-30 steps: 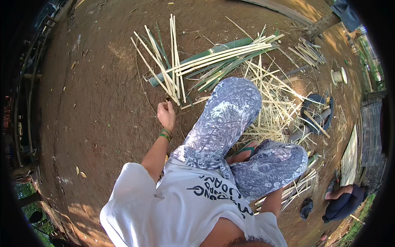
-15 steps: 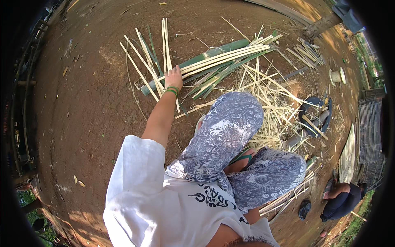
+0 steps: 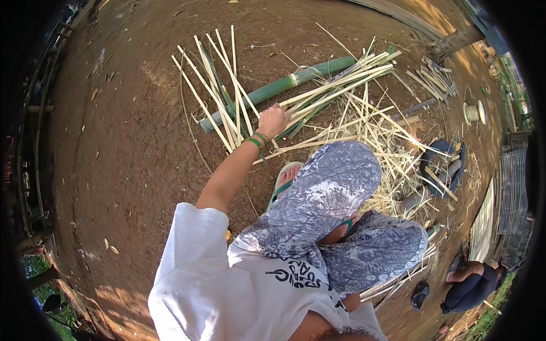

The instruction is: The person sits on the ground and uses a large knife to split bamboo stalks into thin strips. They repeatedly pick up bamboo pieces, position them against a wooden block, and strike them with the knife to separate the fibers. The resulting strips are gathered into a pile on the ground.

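Note:
My left hand (image 3: 273, 120), with green bands at its wrist, is closed around the near-left ends of a bundle of pale bamboo strips (image 3: 341, 84). The strips slant away to the upper right, with green-skinned ones beneath. Just beyond the hand lies a thick green bamboo pole (image 3: 267, 91) on the ground. More split strips (image 3: 211, 85) rest across the pole's left end, to the left of my hand. My right hand is out of sight; only a little of that arm (image 3: 351, 301) shows below my knee.
A tangled heap of bamboo shavings (image 3: 392, 165) lies right of my knee, with a dark sandal-like object (image 3: 441, 165) beside it. Farther right are a spool (image 3: 474, 113), short split pieces (image 3: 430, 78) and another person (image 3: 475, 287). A wooden post (image 3: 458, 38) stands at upper right.
My left hand has moved right with the strip ends, uncovering more of the green pole. One more strip now lies slanted over the pole's left part. My left foot shows more.

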The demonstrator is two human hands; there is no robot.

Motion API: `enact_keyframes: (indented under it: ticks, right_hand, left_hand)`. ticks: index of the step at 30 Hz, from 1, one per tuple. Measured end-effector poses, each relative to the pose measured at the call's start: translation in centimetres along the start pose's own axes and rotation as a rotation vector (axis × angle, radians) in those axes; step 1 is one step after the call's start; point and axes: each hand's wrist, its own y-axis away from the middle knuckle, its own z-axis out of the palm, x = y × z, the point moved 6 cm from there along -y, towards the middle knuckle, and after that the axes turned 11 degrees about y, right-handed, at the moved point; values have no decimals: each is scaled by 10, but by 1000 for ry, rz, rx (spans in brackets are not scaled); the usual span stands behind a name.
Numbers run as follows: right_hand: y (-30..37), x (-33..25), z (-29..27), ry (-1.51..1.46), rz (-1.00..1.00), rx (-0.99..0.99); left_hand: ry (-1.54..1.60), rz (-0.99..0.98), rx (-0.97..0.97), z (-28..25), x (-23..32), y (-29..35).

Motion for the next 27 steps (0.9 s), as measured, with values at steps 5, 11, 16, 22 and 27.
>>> enact_keyframes:
  ticks: [5, 11, 16, 22, 27]
  right_hand:
    - [-8, -1, -4, 2, -44, -12]
    - [-8, 3, -7, 12, -73, -23]
    - [-13, 2, -12, 13, -91, -21]
    - [-18, -2, -16, 23, -107, -25]
    - [-25, -12, -20, 24, -133, -32]
  left_hand:
    - [4, -586, 412, -31, -50, 21]
    - [-200, -935, 332, -48, -97, 49]
    - [-55, -1130, 305, -56, -132, 78]
    - [276, -1245, 361, -62, -167, 101]
    - [325, -1014, 453, -56, -200, 118]
